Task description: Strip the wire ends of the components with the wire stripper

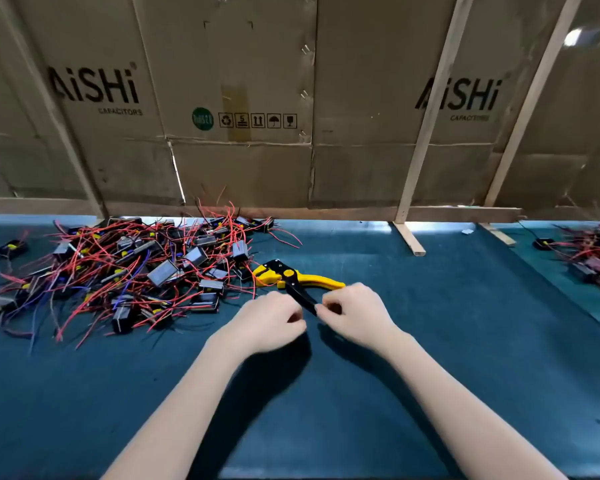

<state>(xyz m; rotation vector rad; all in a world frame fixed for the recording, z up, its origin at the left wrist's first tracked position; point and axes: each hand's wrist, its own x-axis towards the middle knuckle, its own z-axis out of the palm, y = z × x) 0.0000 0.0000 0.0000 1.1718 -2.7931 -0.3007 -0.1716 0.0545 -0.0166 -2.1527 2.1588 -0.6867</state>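
The chief risk here, as I judge it, is the tangle. The components (129, 271) lie heaped at the far left of the blue surface (430, 323), small dark and grey blocks with red, blue and black leads knotted through one another; pulling one free could drag its neighbours along or sweep them against the wire stripper (293, 280). A second risk is the tool itself: it lies flat just beyond the hands, its head pointing left toward the heap and touching the nearest leads, its yellow handle stretching right and its black handle angling near, toward the gap between the hands. A careless grab at that black handle could spin the tool or nudge it deeper into the wires.

Both hands hover close together over the middle of the surface, fingers curled inward. The left hand (267, 320) has its fingers bent toward the thumb as if pinching, but what lies between them, if anything, is too small and blurred to tell. The right hand (355, 315) is likewise curled, its fingertips (321, 308) right at the near end of the black handle; whether they grip it or only touch it I cannot tell.

A second, smaller heap (589, 261) sits at the far right edge.
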